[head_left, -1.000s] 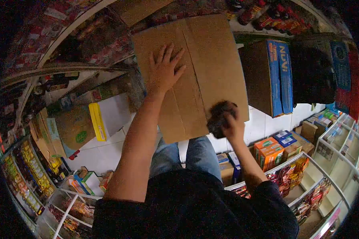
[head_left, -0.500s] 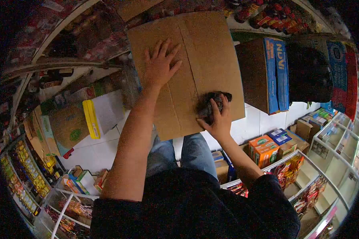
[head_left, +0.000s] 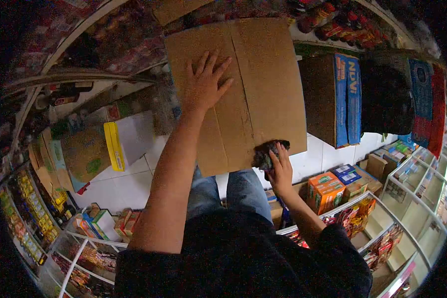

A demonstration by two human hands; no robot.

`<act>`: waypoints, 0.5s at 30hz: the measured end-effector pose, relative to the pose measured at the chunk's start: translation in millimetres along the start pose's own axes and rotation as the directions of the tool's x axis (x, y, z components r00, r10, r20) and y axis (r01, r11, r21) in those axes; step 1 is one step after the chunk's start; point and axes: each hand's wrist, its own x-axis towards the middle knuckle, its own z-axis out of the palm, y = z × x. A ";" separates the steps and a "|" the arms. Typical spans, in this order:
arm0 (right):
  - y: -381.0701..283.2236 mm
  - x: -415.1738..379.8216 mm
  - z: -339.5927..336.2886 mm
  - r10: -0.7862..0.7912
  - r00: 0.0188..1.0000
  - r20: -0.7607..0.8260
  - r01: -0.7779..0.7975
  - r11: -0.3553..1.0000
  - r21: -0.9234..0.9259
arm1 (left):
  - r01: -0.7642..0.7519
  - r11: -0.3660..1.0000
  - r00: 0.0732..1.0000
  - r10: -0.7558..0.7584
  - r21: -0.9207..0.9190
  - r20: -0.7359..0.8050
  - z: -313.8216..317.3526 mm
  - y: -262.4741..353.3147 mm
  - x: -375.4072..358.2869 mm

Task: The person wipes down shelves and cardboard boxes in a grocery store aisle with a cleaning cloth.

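Note:
A brown cardboard box (head_left: 263, 74) with a seam across its top stands in front of me, above my knees. Spread flat on its left half is my left hand (head_left: 206, 82), fingers apart and holding nothing. At the box's near right edge, my right hand (head_left: 281, 171) has its fingers closed over a dark crumpled cloth (head_left: 268, 153). The cloth lies against the cardboard there, and part of it is hidden under the fingers.
To the right stands a box with blue NUVI print (head_left: 346, 99), beside a black bag (head_left: 385, 94). An orange carton (head_left: 325, 191) and glass display cases (head_left: 397, 218) are at lower right. At left is a yellow-edged box (head_left: 114, 146) on white floor tiles.
My right hand has moved the dark cloth toward me, from the box's top to its near edge. My left hand stays flat on the box; the view has shifted slightly.

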 end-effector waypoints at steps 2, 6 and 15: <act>-1.2 13.3 -0.8 -0.011 1.000 0.028 0.011 1.000 0.011 | -0.001 1.000 1.000 0.001 -0.003 0.003 -0.2 -1.3 1.6; -5.0 54.7 -2.6 0.011 0.999 0.046 -0.013 0.999 0.050 | 0.025 1.000 1.000 -0.025 0.009 0.000 -5.6 5.3 3.5; 4.4 223.6 -1.6 -0.074 0.996 -0.053 0.072 0.997 -0.039 | 0.022 0.986 0.993 -0.041 0.167 0.109 -16.6 6.6 8.0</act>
